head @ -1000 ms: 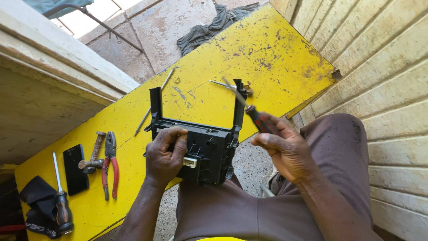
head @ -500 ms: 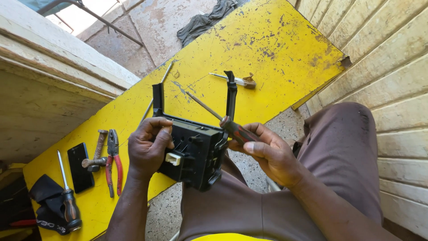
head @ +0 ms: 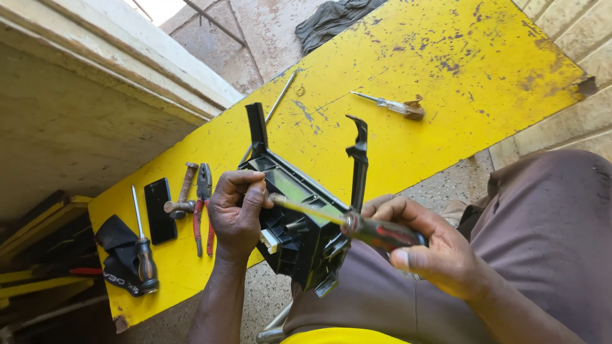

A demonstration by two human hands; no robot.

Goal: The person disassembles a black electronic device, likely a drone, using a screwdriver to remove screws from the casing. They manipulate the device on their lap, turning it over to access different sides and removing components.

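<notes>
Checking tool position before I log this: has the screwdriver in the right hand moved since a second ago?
Yes. The screwdriver has swung from pointing up over the yellow board to lying across the black housing, tip by the left hand.

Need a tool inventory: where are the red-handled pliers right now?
In the head view, the red-handled pliers lie on the yellow board just left of the left hand, beside a small hammer and a black phone.

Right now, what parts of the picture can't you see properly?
- Head view: the tip of the red-and-black-handled screwdriver is hidden behind the left hand.
- Head view: the underside of the black plastic box-shaped unit faces away from the camera.
- Head view: the grey crumpled cloth is cut off by the top edge.
</notes>
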